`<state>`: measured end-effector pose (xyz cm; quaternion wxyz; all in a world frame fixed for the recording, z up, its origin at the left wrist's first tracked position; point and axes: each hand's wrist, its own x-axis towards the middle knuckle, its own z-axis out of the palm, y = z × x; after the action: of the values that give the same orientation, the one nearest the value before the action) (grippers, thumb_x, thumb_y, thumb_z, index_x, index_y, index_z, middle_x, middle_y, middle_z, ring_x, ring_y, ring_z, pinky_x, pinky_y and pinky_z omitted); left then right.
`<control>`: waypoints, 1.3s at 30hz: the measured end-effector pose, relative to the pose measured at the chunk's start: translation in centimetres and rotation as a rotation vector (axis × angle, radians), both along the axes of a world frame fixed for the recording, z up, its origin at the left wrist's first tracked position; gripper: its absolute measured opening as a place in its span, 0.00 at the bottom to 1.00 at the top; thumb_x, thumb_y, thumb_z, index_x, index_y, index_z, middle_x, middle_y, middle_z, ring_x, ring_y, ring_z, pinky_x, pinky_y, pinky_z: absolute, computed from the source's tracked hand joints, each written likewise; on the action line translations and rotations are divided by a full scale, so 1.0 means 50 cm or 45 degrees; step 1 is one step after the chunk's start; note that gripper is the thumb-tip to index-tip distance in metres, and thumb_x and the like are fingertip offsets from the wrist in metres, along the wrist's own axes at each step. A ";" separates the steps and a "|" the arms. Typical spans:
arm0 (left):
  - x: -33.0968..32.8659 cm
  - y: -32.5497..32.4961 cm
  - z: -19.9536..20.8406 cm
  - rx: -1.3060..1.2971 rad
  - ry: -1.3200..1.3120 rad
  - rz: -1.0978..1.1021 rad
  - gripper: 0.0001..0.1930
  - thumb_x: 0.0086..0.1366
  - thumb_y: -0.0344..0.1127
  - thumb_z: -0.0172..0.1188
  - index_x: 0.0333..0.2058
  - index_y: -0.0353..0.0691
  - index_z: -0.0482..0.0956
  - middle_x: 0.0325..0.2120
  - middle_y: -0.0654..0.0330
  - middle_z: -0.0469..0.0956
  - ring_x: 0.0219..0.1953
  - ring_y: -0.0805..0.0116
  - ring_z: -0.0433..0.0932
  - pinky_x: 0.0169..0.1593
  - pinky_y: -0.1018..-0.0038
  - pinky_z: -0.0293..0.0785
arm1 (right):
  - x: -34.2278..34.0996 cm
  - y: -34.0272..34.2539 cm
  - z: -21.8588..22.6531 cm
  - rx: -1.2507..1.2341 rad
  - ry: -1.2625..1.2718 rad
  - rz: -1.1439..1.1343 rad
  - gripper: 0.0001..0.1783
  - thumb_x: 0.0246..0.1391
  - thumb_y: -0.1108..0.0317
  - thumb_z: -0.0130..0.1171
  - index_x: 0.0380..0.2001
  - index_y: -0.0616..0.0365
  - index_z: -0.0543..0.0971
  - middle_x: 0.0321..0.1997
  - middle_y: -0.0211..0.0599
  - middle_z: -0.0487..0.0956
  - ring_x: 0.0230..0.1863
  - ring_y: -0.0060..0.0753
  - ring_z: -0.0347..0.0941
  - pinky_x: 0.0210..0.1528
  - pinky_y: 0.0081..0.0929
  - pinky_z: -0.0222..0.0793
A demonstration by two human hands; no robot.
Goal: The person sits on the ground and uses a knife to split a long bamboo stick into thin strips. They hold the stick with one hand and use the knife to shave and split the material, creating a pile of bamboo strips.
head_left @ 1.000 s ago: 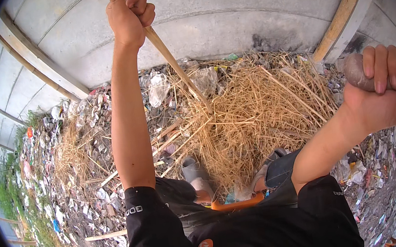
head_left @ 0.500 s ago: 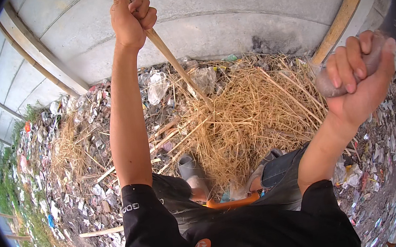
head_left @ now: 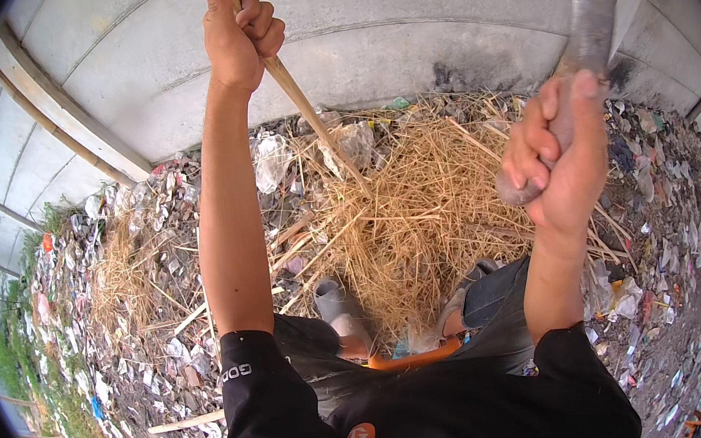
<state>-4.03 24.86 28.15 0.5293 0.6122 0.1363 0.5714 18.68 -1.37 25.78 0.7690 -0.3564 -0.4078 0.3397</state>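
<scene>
My left hand [head_left: 240, 39] is raised at the upper left, its fingers wrapped round the top of a pale wooden stick [head_left: 304, 103]. The stick slants down to the right, and its lower end meets the heap of dry straw [head_left: 426, 197]. On the right, my right hand [head_left: 561, 150] grips the thick rounded handle of a machete [head_left: 592, 5]. Its grey metal blade points away from me toward the wall, smeared by motion, and its tip runs out of the picture. Blade and stick are apart.
A grey concrete wall [head_left: 400, 49] rises beyond the straw. Plastic scraps and litter [head_left: 159, 362] cover the ground on both sides. My feet in grey boots [head_left: 335, 297] flank the straw, with an orange edge [head_left: 414, 356] between my legs. A loose pale stick [head_left: 186, 422] lies at left.
My right hand has moved left and swung the machete, so its blade now points up toward the wall. My left hand keeps its grip on the stick, nearly still.
</scene>
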 end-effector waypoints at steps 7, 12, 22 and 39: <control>0.111 -0.011 0.009 0.094 0.069 0.043 0.37 0.66 0.80 0.34 0.18 0.51 0.49 0.14 0.72 0.45 0.16 0.78 0.42 0.21 0.75 0.39 | -0.118 -0.012 -0.349 0.123 -0.068 -0.238 0.24 0.67 0.47 0.53 0.22 0.48 0.64 0.12 0.23 0.60 0.12 0.18 0.58 0.16 0.27 0.64; 0.090 -0.008 0.005 0.017 0.012 0.034 0.37 0.66 0.79 0.35 0.19 0.50 0.49 0.14 0.72 0.45 0.16 0.78 0.42 0.20 0.75 0.39 | -0.078 -0.059 -0.573 -1.475 0.160 0.356 0.22 0.66 0.50 0.59 0.24 0.50 0.68 0.15 0.20 0.63 0.12 0.15 0.61 0.13 0.23 0.59; 0.131 -0.028 0.015 0.082 0.035 0.184 0.36 0.70 0.76 0.35 0.19 0.49 0.50 0.15 0.71 0.45 0.16 0.77 0.43 0.21 0.74 0.39 | -0.036 0.020 -0.076 0.537 0.191 -0.109 0.23 0.69 0.47 0.51 0.27 0.52 0.66 0.14 0.21 0.63 0.12 0.15 0.59 0.15 0.20 0.60; 0.121 -0.042 0.006 0.134 -0.008 0.360 0.36 0.67 0.75 0.46 0.18 0.50 0.49 0.14 0.72 0.47 0.14 0.79 0.44 0.19 0.76 0.41 | -0.014 0.010 -0.158 -0.097 0.170 0.287 0.29 0.68 0.35 0.46 0.28 0.50 0.65 0.14 0.21 0.59 0.11 0.16 0.57 0.14 0.23 0.59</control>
<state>2.03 22.74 28.43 0.4112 0.6119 0.1894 0.6485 17.99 -0.89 17.89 0.7373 -0.3138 -0.3798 0.4622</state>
